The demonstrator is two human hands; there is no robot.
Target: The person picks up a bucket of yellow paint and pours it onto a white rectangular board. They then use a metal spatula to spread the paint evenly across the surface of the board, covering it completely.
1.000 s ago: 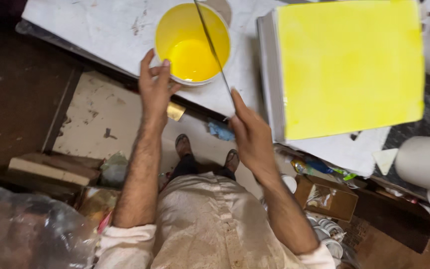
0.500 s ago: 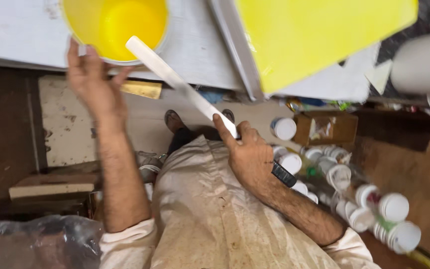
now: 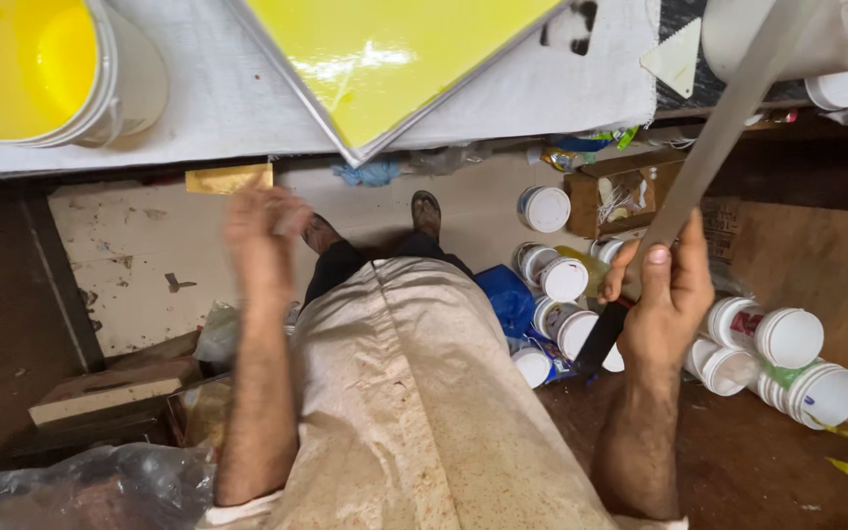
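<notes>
My right hand grips a long flat metal blade with a dark handle end, held upright at the right above the floor. My left hand is blurred and holds nothing, hanging below the table edge with fingers loosely apart. A white bucket of yellow paint stands on the white covered table at the top left. A square panel coated in wet yellow paint lies on the table beside it, one corner pointing at me.
Several white lidded tubs lie on the floor at the right, by a cardboard box. A clear plastic bag sits at the bottom left. White containers stand at the table's right end. My apron and sandalled feet fill the middle.
My left hand has left the bucket's rim and dropped below the table edge. My right hand has swung the blade out to the right, away from the bucket. The view tilted down and right.
</notes>
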